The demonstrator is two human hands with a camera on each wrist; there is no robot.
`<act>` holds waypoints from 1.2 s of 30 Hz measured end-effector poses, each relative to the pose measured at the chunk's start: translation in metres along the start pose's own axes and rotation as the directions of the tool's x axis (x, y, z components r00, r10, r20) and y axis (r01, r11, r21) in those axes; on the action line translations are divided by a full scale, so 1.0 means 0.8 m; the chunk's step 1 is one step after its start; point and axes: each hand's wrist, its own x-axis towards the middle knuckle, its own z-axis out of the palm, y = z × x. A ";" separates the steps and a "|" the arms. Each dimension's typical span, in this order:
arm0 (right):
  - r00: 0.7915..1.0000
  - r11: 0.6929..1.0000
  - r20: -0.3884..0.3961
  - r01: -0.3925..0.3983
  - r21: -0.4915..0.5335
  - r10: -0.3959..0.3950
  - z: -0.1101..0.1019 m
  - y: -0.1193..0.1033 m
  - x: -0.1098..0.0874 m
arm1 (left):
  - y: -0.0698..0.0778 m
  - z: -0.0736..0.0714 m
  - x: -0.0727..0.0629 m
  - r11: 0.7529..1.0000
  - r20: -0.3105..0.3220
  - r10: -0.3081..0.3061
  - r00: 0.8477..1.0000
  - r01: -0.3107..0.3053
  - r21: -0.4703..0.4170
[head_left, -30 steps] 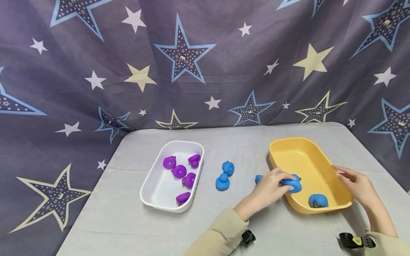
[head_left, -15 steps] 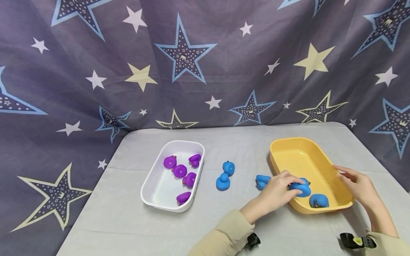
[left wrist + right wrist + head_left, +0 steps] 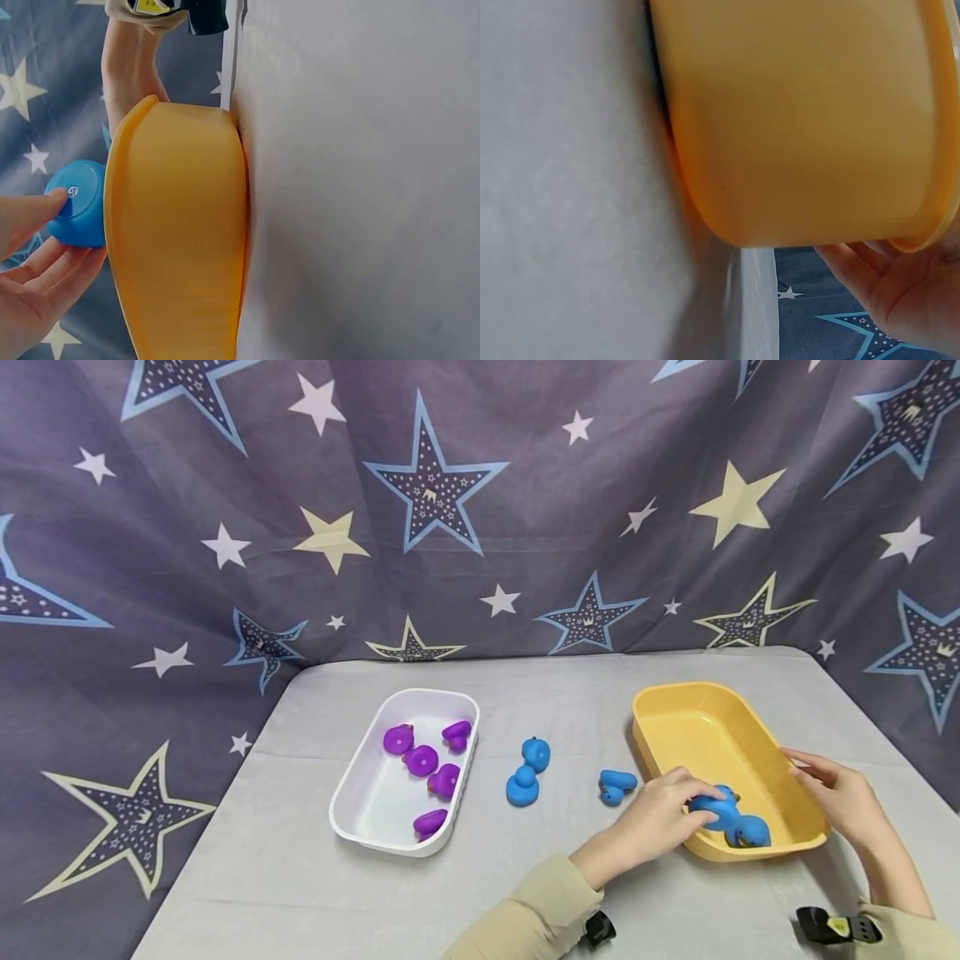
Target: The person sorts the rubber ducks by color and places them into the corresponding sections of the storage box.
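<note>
Placement of a blue toy duck (image 3: 717, 808) in the yellow tray (image 3: 697, 735), most likely the step in hand. Left hand (image 3: 658, 814) over the near left wall of the yellow tray, grip pinched around that duck, thumb on its flat base in the left wrist view. Held within the outline of the yellow tray, close to a second blue duck (image 3: 752, 832) in its near end; cannot tell about contact between the two, nor with the floor of the yellow tray. Right hand (image 3: 840, 793) at the right rim of the yellow tray, probably for steadying; cannot tell from these views how far curled the grip. Just left of the yellow tray, on the tabletop (image 3: 300, 893), one tipped blue duck (image 3: 618, 781). Farther left of the yellow tray, a close pair of blue ducks (image 3: 522, 789); farthest left, a white tray (image 3: 352, 810) with five purple ducks (image 3: 422, 761).

Next move, by judgement: set the held duck down, loosen the left grip, lift clear of the yellow tray's wall without nudging the neighbour. After that, perhaps reach for the tipped duck, nearest the yellow tray.
</note>
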 end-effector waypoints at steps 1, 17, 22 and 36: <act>1.000 1.000 0.000 0.000 0.001 0.000 0.000 0.000 0.000 | 0.000 0.001 0.000 1.000 0.000 0.006 1.000 -0.006 0.003; 1.000 0.998 -0.006 0.020 0.062 -0.019 0.000 0.001 0.000 | -0.003 -0.003 -0.004 1.000 -0.034 0.002 0.999 -0.003 -0.015; 1.000 0.998 -0.008 0.023 0.066 -0.022 -0.001 0.001 0.000 | -0.012 -0.010 -0.009 0.999 -0.028 -0.006 1.000 0.005 -0.036; 1.000 0.997 -0.009 0.029 0.069 -0.029 -0.001 0.001 0.000 | -0.041 -0.028 -0.020 0.996 -0.086 -0.043 0.995 0.037 -0.076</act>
